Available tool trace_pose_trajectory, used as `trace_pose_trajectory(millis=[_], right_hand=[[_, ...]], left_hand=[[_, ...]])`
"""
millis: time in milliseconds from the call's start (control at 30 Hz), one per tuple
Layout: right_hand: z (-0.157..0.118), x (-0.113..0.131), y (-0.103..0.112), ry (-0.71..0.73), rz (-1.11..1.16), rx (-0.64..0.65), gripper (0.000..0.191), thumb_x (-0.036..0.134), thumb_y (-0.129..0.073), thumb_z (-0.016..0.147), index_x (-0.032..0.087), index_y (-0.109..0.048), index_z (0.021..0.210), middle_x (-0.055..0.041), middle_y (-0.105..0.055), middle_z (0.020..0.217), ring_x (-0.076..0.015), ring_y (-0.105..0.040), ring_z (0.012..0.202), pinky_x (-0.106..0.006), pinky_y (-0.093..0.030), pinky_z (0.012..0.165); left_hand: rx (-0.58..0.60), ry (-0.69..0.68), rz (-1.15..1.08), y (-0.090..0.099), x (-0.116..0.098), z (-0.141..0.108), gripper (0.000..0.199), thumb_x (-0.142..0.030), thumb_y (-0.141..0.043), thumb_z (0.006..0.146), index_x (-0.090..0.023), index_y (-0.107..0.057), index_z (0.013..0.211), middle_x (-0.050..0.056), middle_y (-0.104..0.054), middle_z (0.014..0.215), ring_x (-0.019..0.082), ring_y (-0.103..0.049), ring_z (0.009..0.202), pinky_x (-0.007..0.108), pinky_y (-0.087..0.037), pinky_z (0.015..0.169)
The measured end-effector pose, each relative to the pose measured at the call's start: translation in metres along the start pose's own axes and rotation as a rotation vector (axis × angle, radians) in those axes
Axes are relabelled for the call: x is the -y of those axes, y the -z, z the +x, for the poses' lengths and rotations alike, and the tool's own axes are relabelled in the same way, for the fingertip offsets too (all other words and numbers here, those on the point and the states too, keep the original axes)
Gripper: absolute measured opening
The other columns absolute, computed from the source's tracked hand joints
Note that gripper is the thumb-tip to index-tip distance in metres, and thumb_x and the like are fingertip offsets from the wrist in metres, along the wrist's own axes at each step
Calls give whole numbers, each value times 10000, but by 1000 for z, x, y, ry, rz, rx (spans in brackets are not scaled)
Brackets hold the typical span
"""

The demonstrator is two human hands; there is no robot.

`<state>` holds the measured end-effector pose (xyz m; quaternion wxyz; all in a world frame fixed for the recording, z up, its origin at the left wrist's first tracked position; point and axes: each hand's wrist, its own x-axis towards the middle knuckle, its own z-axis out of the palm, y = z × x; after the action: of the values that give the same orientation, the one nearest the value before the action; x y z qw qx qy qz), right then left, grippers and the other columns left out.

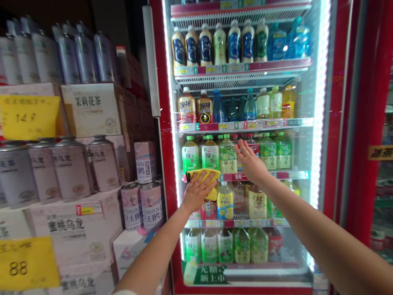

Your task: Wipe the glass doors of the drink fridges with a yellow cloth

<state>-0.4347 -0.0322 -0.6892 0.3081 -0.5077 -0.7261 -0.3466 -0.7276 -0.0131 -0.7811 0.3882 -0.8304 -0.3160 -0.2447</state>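
Observation:
My left hand holds a yellow cloth with a dark edge, its fingers spread over it. The cloth lies flat against the front of a lit drinks fridge, over the lower left shelves. My right hand is open and holds nothing, its fingers stretched upward at the height of the green tea shelf. Whether its palm touches the glass, I cannot tell. Behind the hands are green tea bottles and a lemon drink bottle, partly covered by the cloth and hands.
Left of the fridge, cardboard boxes are stacked with metal cans on top. Pink cans stand close to the red fridge frame. Yellow price signs hang on the boxes. Another red-framed unit is at the right.

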Motion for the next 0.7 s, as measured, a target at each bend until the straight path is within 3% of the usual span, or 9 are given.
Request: trace_pose_trajectory(millis=[100,167,200,267,333,433,567,633,700], right_hand=[[-2,-3,5,25,14,32,944,-76,-440,783,192,-203,1657,-155,-155,1714,-322,-160,1575,-528,-444,1181],[-3,-4,7,32,24,33,939,-75,-436,788,206,-212,1656,-150,-167,1713,-312,-166,1576,-525,-438,1186],[-2,-3,8,29,26,35,928,-77,-432,789,203,-232,1651,-149,-177,1712,-308,-171,1576,-521,-434,1190],[-1,-2,10,8,25,50,893,-81,-421,788,180,-294,1633,-146,-185,1711,-304,-175,1577,-503,-441,1188],[0,0,11,-12,28,63,864,-83,-416,784,156,-348,1611,-142,-174,1713,-300,-170,1581,-479,-456,1179],[-1,-1,11,1,46,53,857,-79,-414,780,156,-368,1603,-127,-178,1713,-283,-169,1584,-464,-418,1210],[-17,-12,6,68,42,55,849,-59,-412,807,168,-326,1621,-127,-177,1714,-285,-166,1580,-489,-379,1233],[-32,-23,4,130,21,81,865,-42,-449,813,193,-298,1632,-120,-165,1716,-290,-164,1579,-513,-368,1237],[-48,-37,5,211,-10,123,901,-15,-525,807,234,-283,1638,-96,-165,1718,-295,-169,1579,-534,-340,1249]], left_hand=[[-98,217,15,10,12,12,782,-371,-708,876,-338,-378,1584,40,-321,1688,294,-106,1605,599,-51,1308],[-231,463,26,23,13,47,851,-374,-712,872,-279,-313,1618,71,-223,1718,334,-45,1608,644,-27,1295],[-280,522,21,28,11,68,874,-367,-712,871,-278,-284,1628,65,-187,1727,342,-24,1607,659,-22,1291],[-328,539,9,34,2,104,881,-351,-713,871,-304,-269,1631,31,-156,1734,333,-4,1608,652,-10,1297],[-323,488,14,32,-11,123,877,-333,-713,870,-305,-275,1629,20,-155,1733,324,10,1608,637,11,1302],[-241,298,26,14,-25,105,844,-325,-712,870,-309,-314,1615,14,-199,1723,304,-1,1609,620,21,1305],[-105,-15,37,-7,-26,42,752,-231,-678,870,-327,-409,1566,-15,-313,1686,253,-38,1608,583,8,1313],[-88,-32,36,-6,-20,28,774,-212,-681,863,-326,-395,1574,-14,-330,1679,224,-42,1608,535,23,1320],[-116,71,29,3,-14,38,811,-238,-692,866,-316,-350,1598,0,-295,1694,224,-34,1609,516,23,1323]])
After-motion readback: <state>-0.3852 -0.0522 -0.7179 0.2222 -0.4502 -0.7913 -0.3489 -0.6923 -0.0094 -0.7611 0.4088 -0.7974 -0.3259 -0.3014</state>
